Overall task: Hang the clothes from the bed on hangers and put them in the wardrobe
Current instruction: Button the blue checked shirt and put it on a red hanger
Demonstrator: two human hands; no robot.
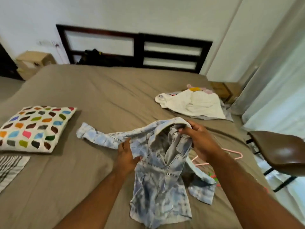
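The task is at an early stage. The pale, bleach-washed denim shirt (158, 171) lies open-fronted on the bed (82, 96) right in front of me, with no hanger inside it. One sleeve trails to my left and the other is folded under on my right.

My left hand (127, 156) lies on the shirt's shoulder where the sleeve begins. Its fingers are nearly straight and pin the cloth flat rather than gripping it. My right hand (198, 141) has its fingers curled round the collar and lifts it a little off the sheet, so the neck gapes open.

Just beside that hand a pink hanger (235, 155) rests on the sheet, partly under the shirt and my forearm. Neither hand touches it. I judge the step in hand to be opening the neck so the hanger can go in. Below it, something green and red (212, 176) pokes out from under the shirt's edge; perhaps more hangers, I cannot tell.

Farther off to the right, a pile of clothes (193, 103) with a white garment on top is still to be hung. To the left lie a patterned cushion (34, 126) and a striped cloth (9, 167), and a brown chair (280, 151) stands by the right edge.

Beyond is the dark headboard (137, 47). The white panels (239, 38) at the far right may be the wardrobe, but I cannot be sure.
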